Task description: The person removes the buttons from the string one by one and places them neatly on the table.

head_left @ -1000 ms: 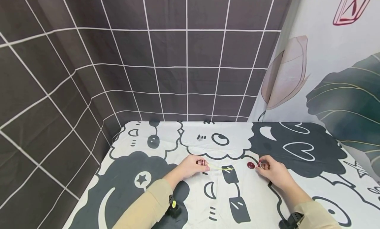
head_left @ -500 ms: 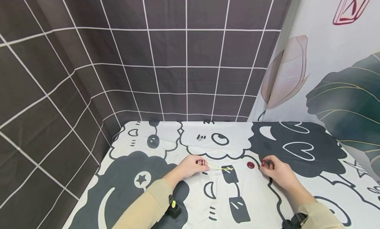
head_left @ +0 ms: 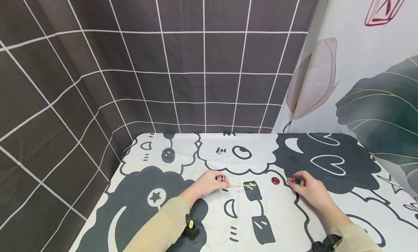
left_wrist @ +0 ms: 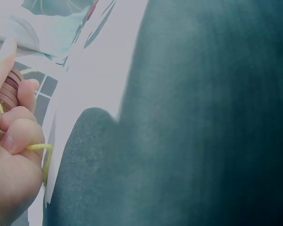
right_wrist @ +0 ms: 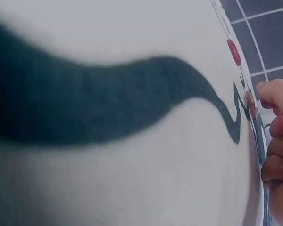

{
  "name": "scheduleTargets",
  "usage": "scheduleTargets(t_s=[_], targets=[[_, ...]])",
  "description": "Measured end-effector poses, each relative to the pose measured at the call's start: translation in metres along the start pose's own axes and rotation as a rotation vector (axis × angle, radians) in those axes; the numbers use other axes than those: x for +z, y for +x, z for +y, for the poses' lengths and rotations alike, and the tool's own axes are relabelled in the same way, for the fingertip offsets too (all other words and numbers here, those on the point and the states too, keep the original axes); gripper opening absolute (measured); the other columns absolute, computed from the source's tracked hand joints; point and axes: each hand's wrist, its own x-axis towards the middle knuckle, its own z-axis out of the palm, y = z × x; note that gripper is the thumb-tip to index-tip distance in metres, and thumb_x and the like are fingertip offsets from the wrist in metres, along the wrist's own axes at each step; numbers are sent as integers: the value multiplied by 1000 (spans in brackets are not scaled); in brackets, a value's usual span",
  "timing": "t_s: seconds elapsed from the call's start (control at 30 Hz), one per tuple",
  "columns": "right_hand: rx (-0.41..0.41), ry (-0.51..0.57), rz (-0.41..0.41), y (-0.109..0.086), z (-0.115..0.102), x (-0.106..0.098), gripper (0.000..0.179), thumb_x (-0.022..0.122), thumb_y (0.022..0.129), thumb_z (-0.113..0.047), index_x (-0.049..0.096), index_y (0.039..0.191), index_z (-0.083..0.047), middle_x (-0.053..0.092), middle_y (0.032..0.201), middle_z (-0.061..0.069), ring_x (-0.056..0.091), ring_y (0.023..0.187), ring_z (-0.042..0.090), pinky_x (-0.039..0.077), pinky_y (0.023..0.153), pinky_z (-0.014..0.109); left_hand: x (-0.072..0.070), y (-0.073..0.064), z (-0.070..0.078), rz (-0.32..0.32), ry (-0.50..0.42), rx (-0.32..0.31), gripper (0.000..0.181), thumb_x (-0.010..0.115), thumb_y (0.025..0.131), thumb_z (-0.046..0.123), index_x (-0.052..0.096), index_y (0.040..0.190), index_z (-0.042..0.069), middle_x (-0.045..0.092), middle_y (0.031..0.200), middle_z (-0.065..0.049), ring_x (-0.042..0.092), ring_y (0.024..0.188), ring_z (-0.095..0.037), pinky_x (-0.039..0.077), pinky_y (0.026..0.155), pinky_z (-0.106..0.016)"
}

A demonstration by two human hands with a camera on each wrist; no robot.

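My left hand (head_left: 210, 182) grips a stack of dark red round buttons (head_left: 222, 178) side by side. A yellow cord (head_left: 241, 185) runs from the stack to the right over the tablecloth. In the left wrist view the stack (left_wrist: 10, 87) sits between thumb and finger, and the cord (left_wrist: 48, 160) also comes out below the curled fingers. My right hand (head_left: 307, 188) pinches a red button (head_left: 294, 179) between thumb and fingers, mostly covered by them. Another dark red button (head_left: 275, 181) lies flat on the cloth, just left of the right hand.
A black and white cartoon-print cloth (head_left: 238, 223) covers the table. Behind and to the left hangs a dark grid curtain (head_left: 183, 85). A white leaf-print curtain (head_left: 352, 81) hangs at the right. Each wrist wears a small black camera.
My right hand, with its red button, has drawn slightly right, away from the button on the cloth. My left hand has stayed in place with the stack and cord.
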Motion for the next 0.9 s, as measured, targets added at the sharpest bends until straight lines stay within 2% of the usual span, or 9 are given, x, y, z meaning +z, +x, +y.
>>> scheduleTargets(t_s=[0.23,0.53,0.9], targets=[[35,-8,31,-1,6,-4,43,69,84,-36,54,105,-3,45,68,-1,41,57,14,32,51,28,0,1,0,6,10,5,23,74,77,37,71,92,19,62,77,9,53,68,-11,43,65,-27],[45,-37,22,-5,13,-8,36,68,82,-17,51,107,2,45,67,0,41,57,15,31,50,28,-1,1,-1,-12,6,-26,24,74,78,38,71,93,19,62,79,8,54,71,-12,43,68,-30],[84,-48,12,-5,20,-14,37,65,83,-16,49,107,7,46,67,1,41,57,16,33,52,32,-2,0,-1,-12,13,-29,23,74,77,37,71,92,20,62,78,8,54,70,-12,43,67,-29]])
